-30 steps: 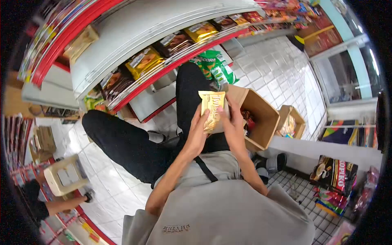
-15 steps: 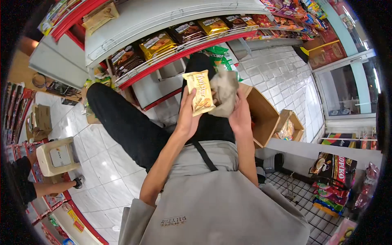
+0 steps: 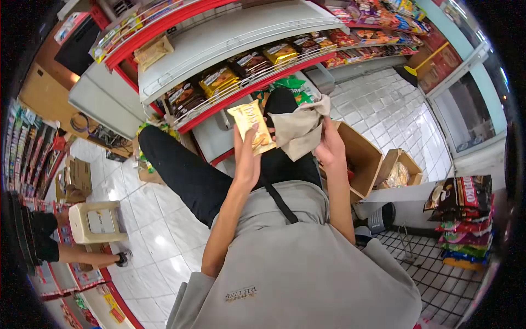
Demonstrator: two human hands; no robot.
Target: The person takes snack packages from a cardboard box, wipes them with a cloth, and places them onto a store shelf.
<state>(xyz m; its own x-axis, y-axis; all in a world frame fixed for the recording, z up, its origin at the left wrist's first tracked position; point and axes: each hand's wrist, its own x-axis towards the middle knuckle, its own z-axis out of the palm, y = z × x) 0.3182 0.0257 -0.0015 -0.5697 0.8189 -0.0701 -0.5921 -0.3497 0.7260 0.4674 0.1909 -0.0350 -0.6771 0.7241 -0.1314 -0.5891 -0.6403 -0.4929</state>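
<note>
My left hand [image 3: 247, 156] grips a cream-yellow snack packet [image 3: 249, 118] from below, its printed face turned up and my thumb lying across it. A beige cloth [image 3: 298, 134] hangs crumpled from my right hand [image 3: 331, 147], whose fingers are closed on its right side. The cloth is beside the packet, over my knee. Just beyond my hands is a low shelf with a red edge [image 3: 257, 82], lined with brown and yellow packs [image 3: 219, 82]. A green bag [image 3: 287, 88] lies behind my knee.
An open cardboard box [image 3: 359, 159] stands right of my hands, with a smaller box [image 3: 402, 170] holding packets beside it. Coffee packs [image 3: 460, 197] sit near a wire rack [image 3: 416, 263]. At left, another person's leg [image 3: 82, 256] is by a cream plastic stool [image 3: 98, 222].
The packet has shifted slightly left, and my left thumb now rests on its front. The cloth has come away from beside the packet and spread out to the right.
</note>
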